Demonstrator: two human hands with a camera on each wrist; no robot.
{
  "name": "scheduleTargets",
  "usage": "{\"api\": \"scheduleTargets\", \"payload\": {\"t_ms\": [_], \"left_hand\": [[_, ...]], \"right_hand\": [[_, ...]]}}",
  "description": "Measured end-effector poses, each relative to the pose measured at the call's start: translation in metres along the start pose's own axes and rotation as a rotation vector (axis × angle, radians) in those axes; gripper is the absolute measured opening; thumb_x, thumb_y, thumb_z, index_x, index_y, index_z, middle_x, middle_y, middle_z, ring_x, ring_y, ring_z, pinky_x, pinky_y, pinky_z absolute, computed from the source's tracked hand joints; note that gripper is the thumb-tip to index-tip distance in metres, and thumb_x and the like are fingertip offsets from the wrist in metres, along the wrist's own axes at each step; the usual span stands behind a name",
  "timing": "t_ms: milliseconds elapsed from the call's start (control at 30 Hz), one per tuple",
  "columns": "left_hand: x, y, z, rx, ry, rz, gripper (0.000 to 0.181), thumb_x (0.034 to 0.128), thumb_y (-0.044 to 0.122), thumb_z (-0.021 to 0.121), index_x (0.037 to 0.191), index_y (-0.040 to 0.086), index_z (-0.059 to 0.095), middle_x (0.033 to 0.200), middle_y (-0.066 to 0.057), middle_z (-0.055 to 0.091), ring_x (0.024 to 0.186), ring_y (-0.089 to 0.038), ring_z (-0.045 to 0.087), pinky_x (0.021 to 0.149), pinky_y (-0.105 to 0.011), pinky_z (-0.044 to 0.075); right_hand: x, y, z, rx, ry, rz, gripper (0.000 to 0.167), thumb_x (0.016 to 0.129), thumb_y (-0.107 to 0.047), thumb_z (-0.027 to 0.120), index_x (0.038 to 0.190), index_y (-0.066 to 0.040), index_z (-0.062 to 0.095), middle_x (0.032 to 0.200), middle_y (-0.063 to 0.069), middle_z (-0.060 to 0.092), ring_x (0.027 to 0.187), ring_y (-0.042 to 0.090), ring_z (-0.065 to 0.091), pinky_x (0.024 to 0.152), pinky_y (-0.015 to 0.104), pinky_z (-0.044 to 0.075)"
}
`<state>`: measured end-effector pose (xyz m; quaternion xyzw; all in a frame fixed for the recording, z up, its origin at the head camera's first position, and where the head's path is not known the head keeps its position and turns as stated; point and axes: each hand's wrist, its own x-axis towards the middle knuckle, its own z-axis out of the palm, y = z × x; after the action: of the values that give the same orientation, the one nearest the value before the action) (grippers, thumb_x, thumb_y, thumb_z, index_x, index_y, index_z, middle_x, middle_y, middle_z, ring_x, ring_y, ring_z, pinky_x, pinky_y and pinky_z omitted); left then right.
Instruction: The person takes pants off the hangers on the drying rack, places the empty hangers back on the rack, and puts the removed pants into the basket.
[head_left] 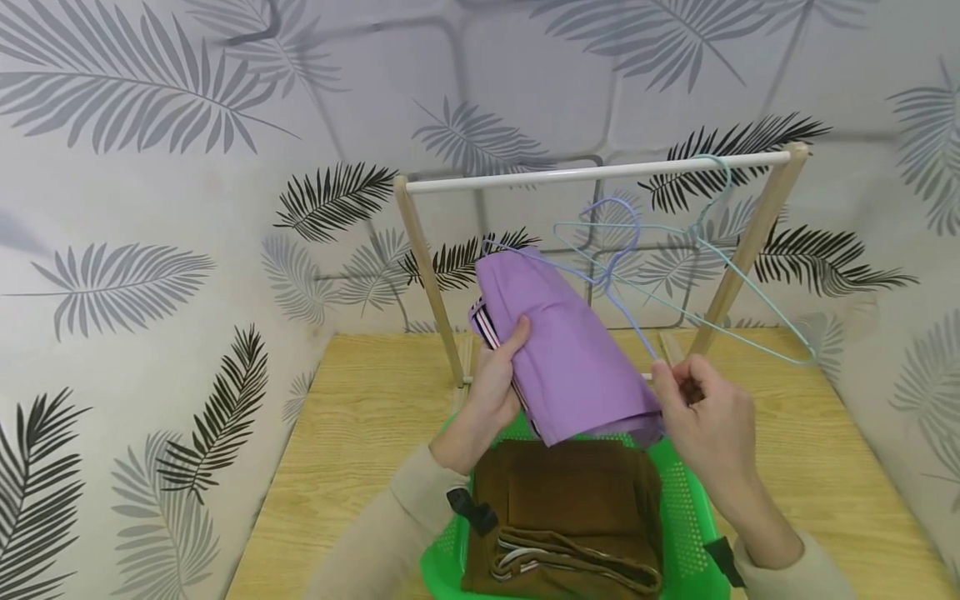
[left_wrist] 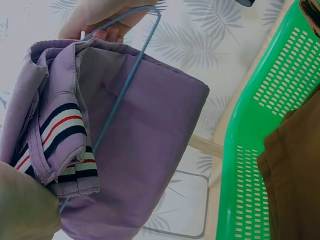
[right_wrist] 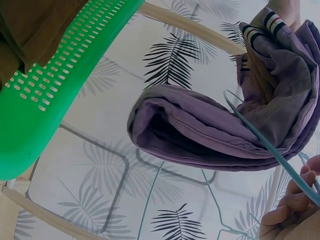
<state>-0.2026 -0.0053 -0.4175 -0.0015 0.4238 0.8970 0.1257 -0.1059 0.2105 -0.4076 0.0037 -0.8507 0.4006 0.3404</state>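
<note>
A folded purple garment (head_left: 570, 350) with navy, white and red striped trim is held up in front of the rack. My left hand (head_left: 491, 383) grips its left side, thumb on top and the fingers behind the cloth, mostly hidden. My right hand (head_left: 708, 421) pinches the right end of a blue-violet wire hanger (head_left: 636, 321), close to the garment's lower right corner. In the left wrist view, the hanger's wire (left_wrist: 120, 97) crosses one face of the folded cloth. The hanger's hook stands free, below the rack's bar.
Behind is a rack with a white bar (head_left: 600, 172) and wooden posts (head_left: 431, 283). A mint-green hanger (head_left: 726, 179) hangs at the bar's right. Below my hands, a green perforated basket (head_left: 686, 500) with folded brown clothes (head_left: 577, 492) stands on the wooden table (head_left: 352, 417).
</note>
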Motion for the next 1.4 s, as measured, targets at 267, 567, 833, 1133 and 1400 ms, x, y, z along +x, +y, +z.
{"api": "scheduleTargets", "payload": {"t_ms": [267,567,833,1133,1400], "left_hand": [[0.002,0.006,0.002,0.000,-0.009,0.013,0.015,0.1083,0.024,0.059,0.122,0.022,0.053,0.106,0.007,0.069,0.095,-0.007,0.070,0.087,-0.026,0.057],[0.003,0.009,0.003,-0.006,-0.018,0.009,0.012,0.1090,0.024,0.058,0.120,0.023,0.053,0.103,0.007,0.070,0.093,-0.007,0.071,0.084,-0.025,0.058],[0.003,0.013,0.007,-0.022,-0.012,0.013,0.010,0.1089,0.024,0.058,0.118,0.022,0.055,0.103,0.008,0.070,0.092,-0.006,0.071,0.085,-0.025,0.057],[0.003,0.017,0.006,-0.055,0.013,-0.003,0.007,0.1087,0.025,0.057,0.115,0.024,0.058,0.101,0.009,0.071,0.092,-0.006,0.069,0.086,-0.026,0.055],[0.002,0.019,0.005,-0.073,0.043,-0.053,0.006,0.1089,0.027,0.057,0.114,0.025,0.059,0.101,0.010,0.072,0.091,-0.006,0.069,0.086,-0.027,0.054]], "right_hand": [[0.001,0.006,0.002,-0.089,-0.008,-0.079,0.032,0.095,-0.014,0.073,0.066,-0.011,0.059,0.054,0.000,0.055,0.050,-0.006,0.036,0.047,0.013,0.029],[0.001,0.011,0.006,-0.092,-0.026,-0.144,0.042,0.098,-0.012,0.069,0.059,-0.013,0.054,0.049,-0.003,0.050,0.046,-0.008,0.028,0.042,0.016,0.021],[0.004,0.016,0.010,-0.036,-0.039,-0.125,0.045,0.100,-0.010,0.066,0.056,-0.010,0.058,0.045,0.000,0.047,0.043,-0.010,0.025,0.039,0.019,0.018],[0.004,0.025,0.013,-0.030,-0.044,-0.077,0.050,0.100,-0.011,0.067,0.053,-0.012,0.053,0.044,-0.001,0.046,0.042,-0.009,0.025,0.038,0.020,0.017],[0.003,0.032,0.014,-0.026,-0.026,-0.122,0.053,0.097,-0.008,0.068,0.050,-0.014,0.045,0.043,-0.004,0.041,0.043,-0.011,0.022,0.039,0.016,0.014]]}}
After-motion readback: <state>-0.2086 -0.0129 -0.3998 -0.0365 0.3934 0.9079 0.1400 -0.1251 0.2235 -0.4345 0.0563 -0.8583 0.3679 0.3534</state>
